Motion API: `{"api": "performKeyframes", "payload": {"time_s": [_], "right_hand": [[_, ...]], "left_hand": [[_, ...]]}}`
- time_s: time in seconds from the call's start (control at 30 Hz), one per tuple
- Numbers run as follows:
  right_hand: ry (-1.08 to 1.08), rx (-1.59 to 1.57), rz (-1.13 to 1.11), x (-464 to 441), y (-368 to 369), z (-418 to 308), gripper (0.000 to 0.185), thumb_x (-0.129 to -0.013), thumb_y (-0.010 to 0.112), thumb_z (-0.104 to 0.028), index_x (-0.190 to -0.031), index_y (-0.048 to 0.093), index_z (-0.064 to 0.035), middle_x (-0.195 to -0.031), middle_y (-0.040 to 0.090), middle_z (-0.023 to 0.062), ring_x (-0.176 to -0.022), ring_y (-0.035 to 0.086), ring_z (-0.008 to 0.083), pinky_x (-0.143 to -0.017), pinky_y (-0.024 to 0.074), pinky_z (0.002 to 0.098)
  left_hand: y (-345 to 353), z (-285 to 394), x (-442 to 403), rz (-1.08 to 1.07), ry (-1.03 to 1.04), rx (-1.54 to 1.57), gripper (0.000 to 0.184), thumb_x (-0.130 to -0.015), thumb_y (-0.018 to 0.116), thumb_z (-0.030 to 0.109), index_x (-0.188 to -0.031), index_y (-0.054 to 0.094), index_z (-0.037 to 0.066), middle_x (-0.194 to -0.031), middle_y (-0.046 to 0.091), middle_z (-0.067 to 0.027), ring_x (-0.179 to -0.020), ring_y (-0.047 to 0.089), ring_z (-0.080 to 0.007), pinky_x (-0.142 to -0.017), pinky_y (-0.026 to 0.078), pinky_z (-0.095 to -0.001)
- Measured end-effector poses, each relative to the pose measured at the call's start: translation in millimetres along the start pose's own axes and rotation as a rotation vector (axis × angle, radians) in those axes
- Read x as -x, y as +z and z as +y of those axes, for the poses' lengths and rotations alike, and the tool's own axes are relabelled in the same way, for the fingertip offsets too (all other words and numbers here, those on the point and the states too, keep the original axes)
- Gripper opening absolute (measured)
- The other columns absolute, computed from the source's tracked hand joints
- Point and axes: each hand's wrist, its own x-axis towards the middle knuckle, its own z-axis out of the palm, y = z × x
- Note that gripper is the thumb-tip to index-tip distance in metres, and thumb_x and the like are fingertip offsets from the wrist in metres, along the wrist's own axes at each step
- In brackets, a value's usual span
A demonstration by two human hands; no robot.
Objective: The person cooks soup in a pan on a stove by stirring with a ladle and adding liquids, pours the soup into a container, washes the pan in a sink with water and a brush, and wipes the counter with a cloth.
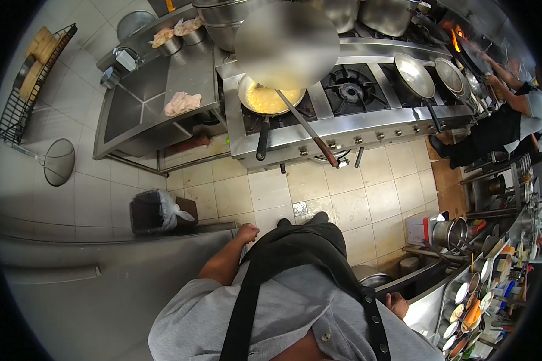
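Note:
My left hand [247,233] hangs beside the apron, fingers curled, near the corner of the steel fridge; nothing shows in it. My right hand [397,305] is on the other side of my body, by the edge of the counter holding food containers. Its fingers look curled, and I see nothing in them. Ahead on the stove is a frying pan [275,99] with yellow food in liquid. A long-handled utensil [307,127] leans in that pan, its brown grip sticking out over the stove front; a blurred patch hides the area above.
An empty-looking pan [414,76] rests on another burner. Raw meat [182,103] lies on the steel counter [132,114] at left. A lined bin [162,210] stands by the wall. At right, a co-worker [506,117] holds a pan near flames. Ingredient containers [461,292] line the right counter.

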Motion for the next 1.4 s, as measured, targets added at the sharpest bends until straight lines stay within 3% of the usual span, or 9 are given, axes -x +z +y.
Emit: {"api": "performKeyframes", "payload": {"time_s": [0.5,0.67,0.77,0.83,0.93,0.97,1.07,1.2,1.4], "right_hand": [[-0.021,-0.031,0.039,3,-2,-1,0.037,-0.087,0.053,-0.042,-0.086,0.065,-0.007,-0.082,0.066,0.0156,-0.083,0.062,0.0368,-0.077,0.0455,0.0469],[-0.032,0.064,0.011,-2,5,2,0.038,-0.084,0.057,-0.044,-0.084,0.067,-0.0072,-0.082,0.066,0.018,-0.078,0.063,0.0392,-0.07,0.0478,0.0474],[0.051,0.047,-0.102,-21,8,-3,0.044,-0.088,0.052,-0.046,-0.088,0.066,-0.0042,-0.09,0.066,0.0212,-0.088,0.062,0.04,-0.075,0.0482,0.0457],[0.02,-0.103,0.016,-61,20,-10,0.048,-0.089,0.051,-0.046,-0.09,0.065,-0.0001,-0.093,0.065,0.0239,-0.09,0.061,0.0414,-0.077,0.0475,0.0463],[-0.358,-0.272,0.204,-148,-1,-88,0.041,-0.093,0.049,-0.038,-0.097,0.058,0.0022,-0.086,0.059,0.0269,-0.081,0.057,0.0424,-0.071,0.044,0.0485],[-0.263,-0.47,0.209,-167,-30,-148,0.042,-0.093,0.05,-0.038,-0.101,0.058,0.0023,-0.084,0.06,0.0228,-0.077,0.056,0.0397,-0.069,0.0447,0.0453],[-0.504,-0.716,0.249,-208,-104,-304,0.045,-0.085,0.066,-0.023,-0.12,0.052,0.0023,-0.085,0.061,0.0115,-0.077,0.057,0.0197,-0.071,0.0484,0.0308],[-0.771,-0.66,0.267,-241,-146,-445,0.072,-0.074,0.074,-0.041,-0.126,0.047,0.0011,-0.109,0.059,0.02,-0.099,0.06,0.0323,-0.084,0.048,0.0394],[-0.799,-0.344,0.004,-276,-128,-508,0.051,-0.085,0.059,-0.018,-0.129,0.042,0.0007,-0.105,0.061,0.0239,-0.098,0.059,0.0419,-0.084,0.0467,0.0463]], "left_hand": [[-2,30,12,-0.013,0.013,-0.01,0.023,-0.083,0.063,0.027,-0.091,0.062,0.005,-0.071,0.064,-0.005,-0.054,0.061,-0.0148,-0.04,0.043,-0.0298],[-12,76,-1,0.018,0.103,0.41,0.028,-0.09,0.057,0.032,-0.103,0.056,0.007,-0.079,0.065,-0.0052,-0.057,0.061,-0.0151,-0.044,0.045,-0.029],[-37,136,8,0.104,0.204,0.558,0.033,-0.092,0.055,0.036,-0.105,0.053,0.007,-0.084,0.064,-0.0055,-0.06,0.061,-0.0146,-0.047,0.046,-0.0277],[-55,172,16,0.163,0.355,0.657,0.038,-0.091,0.056,0.041,-0.106,0.053,0.006,-0.086,0.064,-0.0059,-0.061,0.061,-0.0138,-0.048,0.046,-0.0272],[-77,230,42,0.273,0.511,0.655,0.048,-0.087,0.062,0.042,-0.111,0.052,0.002,-0.089,0.063,-0.0084,-0.069,0.062,-0.0167,-0.055,0.049,-0.0285],[-81,243,44,0.309,0.575,0.621,0.051,-0.085,0.064,0.042,-0.113,0.051,0.0,-0.09,0.063,-0.0093,-0.072,0.062,-0.0183,-0.058,0.05,-0.0297],[-86,269,36,0.449,0.621,0.393,0.06,-0.081,0.07,0.042,-0.115,0.05,-0.003,-0.094,0.063,-0.0125,-0.083,0.062,-0.0225,-0.07,0.051,-0.0328],[-81,290,14,0.49,0.568,0.288,0.069,-0.072,0.077,0.042,-0.116,0.05,-0.004,-0.1,0.062,-0.0154,-0.092,0.061,-0.0256,-0.081,0.048,-0.0349],[-78,303,-17,0.472,0.396,0.144,0.055,-0.068,0.075,0.031,-0.107,0.056,-0.002,-0.096,0.065,-0.0199,-0.091,0.064,-0.0313,-0.08,0.049,-0.037]]}}
